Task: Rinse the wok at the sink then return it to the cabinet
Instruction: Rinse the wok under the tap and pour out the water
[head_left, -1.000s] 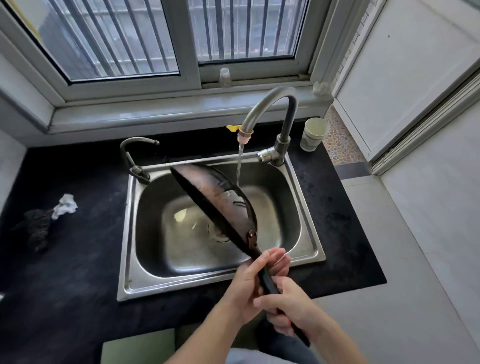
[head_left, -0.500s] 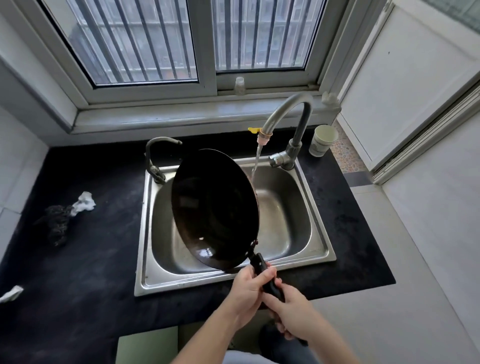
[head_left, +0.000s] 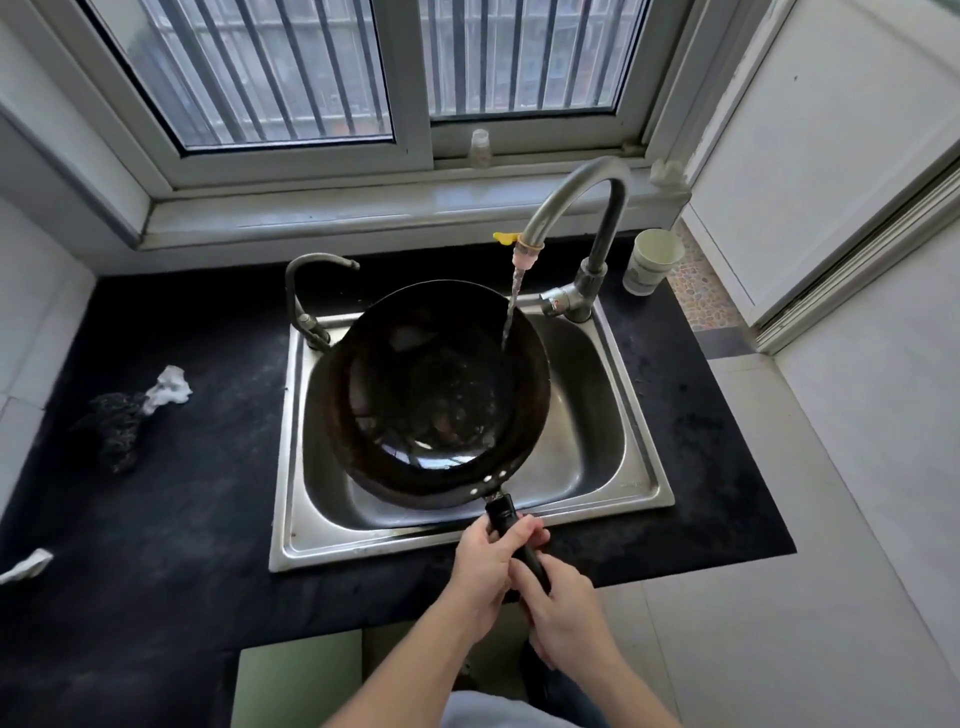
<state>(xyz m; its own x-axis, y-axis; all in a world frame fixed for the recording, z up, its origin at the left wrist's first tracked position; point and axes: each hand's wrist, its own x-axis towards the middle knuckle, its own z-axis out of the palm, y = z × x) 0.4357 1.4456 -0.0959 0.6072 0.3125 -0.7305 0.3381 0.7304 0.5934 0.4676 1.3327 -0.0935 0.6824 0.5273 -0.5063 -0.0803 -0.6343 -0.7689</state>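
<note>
A dark round wok (head_left: 441, 395) hangs over the steel sink (head_left: 639, 467), its inside facing up towards me. Both hands grip its black handle (head_left: 511, 525): my left hand (head_left: 485, 571) nearer the bowl, my right hand (head_left: 563, 608) just behind it. Water runs from the tall curved tap (head_left: 576, 202) onto the wok's inner wall at the upper right. A little water lies in the bottom of the wok.
A second, smaller tap (head_left: 306, 291) stands at the sink's back left. A paper cup (head_left: 652, 262) sits on the black counter (head_left: 156, 519) by the tall tap. A dark scourer (head_left: 111, 428) and crumpled white paper (head_left: 169, 387) lie to the left. The window sill runs behind.
The wok has turned from on edge, then with its inside facing left, to nearly level with the inside up under the stream. Both hands stayed on the handle.
</note>
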